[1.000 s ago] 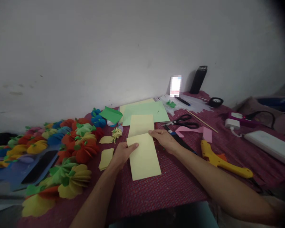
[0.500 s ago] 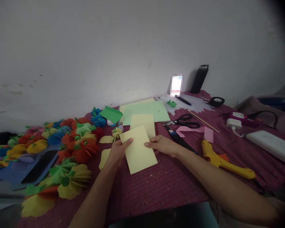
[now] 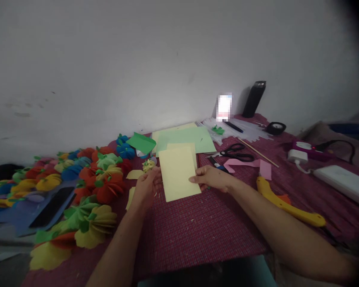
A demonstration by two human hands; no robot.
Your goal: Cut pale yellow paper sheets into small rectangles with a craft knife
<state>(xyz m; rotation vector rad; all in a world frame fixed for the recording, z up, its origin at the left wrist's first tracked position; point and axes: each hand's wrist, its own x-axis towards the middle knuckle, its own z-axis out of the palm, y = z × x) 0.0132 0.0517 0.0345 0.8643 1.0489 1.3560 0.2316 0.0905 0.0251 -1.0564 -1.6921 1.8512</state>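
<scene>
My right hand (image 3: 211,178) pinches the right edge of a pale yellow sheet of paper (image 3: 179,175), thumb on the front and fingers behind. The sheet is tilted up above the table. Beside its left edge is my left hand (image 3: 148,184), fingers loosely bent and apart, with the thumb off the front of the sheet. Another yellow sheet (image 3: 182,146) shows behind it, mostly covered. Yellow paper cut-outs (image 3: 135,174) and a small yellow paper flower (image 3: 148,165) lie near my left hand.
Colourful paper pumpkins (image 3: 107,185) crowd the left side around a dark phone (image 3: 52,207). Light green sheets (image 3: 187,139) lie at the back. To the right are scissors (image 3: 236,152), a pink strip (image 3: 265,169), a yellow glue gun (image 3: 290,205), black tape (image 3: 275,128) and a power strip (image 3: 306,146).
The sheet has turned more upright and lifted away from me. My left thumb has come off its front, and my left hand has moved to its left edge. The right hand still holds it.
</scene>
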